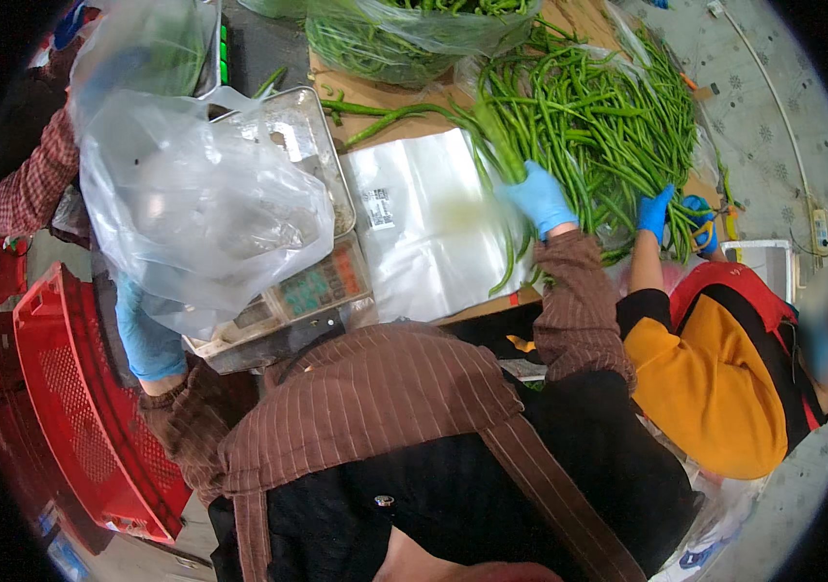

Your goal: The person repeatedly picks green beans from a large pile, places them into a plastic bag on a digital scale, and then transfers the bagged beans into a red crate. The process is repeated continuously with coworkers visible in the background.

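Note:
My left hand (148,335), in a light blue glove, holds the near left edge of a clear plastic bag (195,196). That bag lies over a weighing scale with a metal tray (326,153); its fingertips are hidden behind the film. Gloved too, my right hand (541,196) is closed around a bunch of long green beans (497,145), somewhat blurred, at the left side of a large bean heap (588,124). Between my hands lies a stack of flat clear plastic bags (421,218) with a printed label. Some long beans hang over its right edge.
A co-worker's gloved hands (654,211) are at the heap's near right, one by yellow-handled scissors (705,230). Another person's checked sleeve (39,174) shows at the left. A red plastic crate (83,407) stands at my left. A big bag of green peppers (414,44) sits at the far side.

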The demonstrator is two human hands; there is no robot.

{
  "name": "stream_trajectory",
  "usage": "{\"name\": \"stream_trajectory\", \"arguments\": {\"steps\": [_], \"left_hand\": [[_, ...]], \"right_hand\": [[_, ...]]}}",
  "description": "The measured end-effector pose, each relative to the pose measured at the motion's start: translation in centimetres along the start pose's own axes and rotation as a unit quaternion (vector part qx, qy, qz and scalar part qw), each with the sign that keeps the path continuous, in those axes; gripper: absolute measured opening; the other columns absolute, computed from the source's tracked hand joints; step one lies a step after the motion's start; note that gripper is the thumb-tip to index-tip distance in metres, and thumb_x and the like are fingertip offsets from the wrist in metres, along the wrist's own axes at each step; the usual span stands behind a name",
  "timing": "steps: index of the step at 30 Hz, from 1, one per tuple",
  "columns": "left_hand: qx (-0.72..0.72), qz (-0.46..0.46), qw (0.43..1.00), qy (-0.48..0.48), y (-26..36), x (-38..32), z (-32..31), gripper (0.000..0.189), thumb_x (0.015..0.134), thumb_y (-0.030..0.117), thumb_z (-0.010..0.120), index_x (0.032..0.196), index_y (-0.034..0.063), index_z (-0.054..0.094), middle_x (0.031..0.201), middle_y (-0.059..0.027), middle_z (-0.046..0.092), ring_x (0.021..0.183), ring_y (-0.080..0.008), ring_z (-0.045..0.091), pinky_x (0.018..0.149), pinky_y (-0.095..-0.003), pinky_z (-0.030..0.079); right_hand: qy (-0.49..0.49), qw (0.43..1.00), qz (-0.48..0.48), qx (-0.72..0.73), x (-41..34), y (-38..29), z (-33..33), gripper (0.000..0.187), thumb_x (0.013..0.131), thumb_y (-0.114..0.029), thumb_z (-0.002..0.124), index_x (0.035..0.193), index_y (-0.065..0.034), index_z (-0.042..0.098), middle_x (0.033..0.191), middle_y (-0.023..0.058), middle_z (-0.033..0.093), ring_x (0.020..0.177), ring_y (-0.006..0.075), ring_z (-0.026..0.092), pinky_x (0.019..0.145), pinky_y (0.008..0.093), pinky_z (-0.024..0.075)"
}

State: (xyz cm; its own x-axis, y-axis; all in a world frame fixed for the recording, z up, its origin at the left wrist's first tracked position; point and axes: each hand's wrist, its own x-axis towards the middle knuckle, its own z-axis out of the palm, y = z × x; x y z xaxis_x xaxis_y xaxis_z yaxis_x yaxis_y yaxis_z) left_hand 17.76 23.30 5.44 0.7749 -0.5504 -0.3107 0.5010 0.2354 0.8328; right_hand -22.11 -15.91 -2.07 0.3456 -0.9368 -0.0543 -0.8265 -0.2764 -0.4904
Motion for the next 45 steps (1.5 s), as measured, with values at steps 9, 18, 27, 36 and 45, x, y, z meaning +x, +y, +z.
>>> {"name": "stream_trajectory", "arguments": {"steps": [9,18,27,36,45], "left_hand": [[0.036,0.075,0.996,-0.034,-0.5,1.6,-5.8,0.039,0.096,0.019,0.046,0.129,-0.002,0.048,0.119,-0.0144,0.059,0.103,-0.024,0.06,0.089,-0.0357,0.052],[-0.21,-0.049,0.942,-0.258,3.8,2.4,0.6,0.074,0.087,0.056,0.053,0.134,-0.0002,0.042,0.124,-0.0182,0.055,0.113,-0.033,0.055,0.098,-0.0464,0.045],[-0.108,-0.01,0.976,-0.19,2.9,0.2,9.6,0.026,0.086,0.011,0.057,0.109,-0.0008,0.061,0.073,-0.0002,0.056,0.062,-0.0105,0.053,0.058,-0.0231,0.045],[-0.325,-0.084,0.905,-0.261,2.8,2.4,4.5,0.025,0.095,0.025,0.048,0.099,0.0049,0.062,0.085,-0.0089,0.065,0.075,-0.0217,0.063,0.067,-0.0326,0.054],[0.059,0.127,0.985,-0.105,4.9,2.7,-4.1,0.042,0.097,0.031,0.048,0.125,0.0,0.056,0.119,-0.012,0.063,0.107,-0.0228,0.059,0.095,-0.0361,0.046]], "right_hand": [[-0.191,0.978,0.065,0.051,0.5,-0.8,-2.5,0.037,0.073,-0.023,0.073,0.1,0.0012,0.065,0.097,0.0181,0.068,0.092,0.0297,0.065,0.082,0.0388,0.0513],[-0.176,0.547,-0.159,0.803,0.1,-5.0,-10.7,0.037,0.086,-0.002,0.061,0.121,-0.0077,0.053,0.098,0.0038,0.059,0.093,0.0179,0.059,0.104,0.045,0.0406],[-0.381,0.438,-0.416,0.7,-3.9,-27.6,-12.7,0.028,0.084,-0.005,0.065,0.103,-0.0139,0.047,0.085,-0.0042,0.04,0.083,0.0112,0.047,0.099,0.0425,0.0432],[-0.336,0.719,-0.596,0.12,-1.8,-39.3,2.4,0.023,0.08,-0.012,0.065,0.102,-0.0042,0.059,0.09,0.018,0.065,0.084,0.0282,0.064,0.075,0.0373,0.05],[-0.324,0.705,-0.63,-0.027,-1.1,-38.4,14.9,0.034,0.075,-0.006,0.059,0.109,-0.008,0.062,0.101,0.0205,0.064,0.096,0.0381,0.061,0.083,0.0441,0.0486]]}}
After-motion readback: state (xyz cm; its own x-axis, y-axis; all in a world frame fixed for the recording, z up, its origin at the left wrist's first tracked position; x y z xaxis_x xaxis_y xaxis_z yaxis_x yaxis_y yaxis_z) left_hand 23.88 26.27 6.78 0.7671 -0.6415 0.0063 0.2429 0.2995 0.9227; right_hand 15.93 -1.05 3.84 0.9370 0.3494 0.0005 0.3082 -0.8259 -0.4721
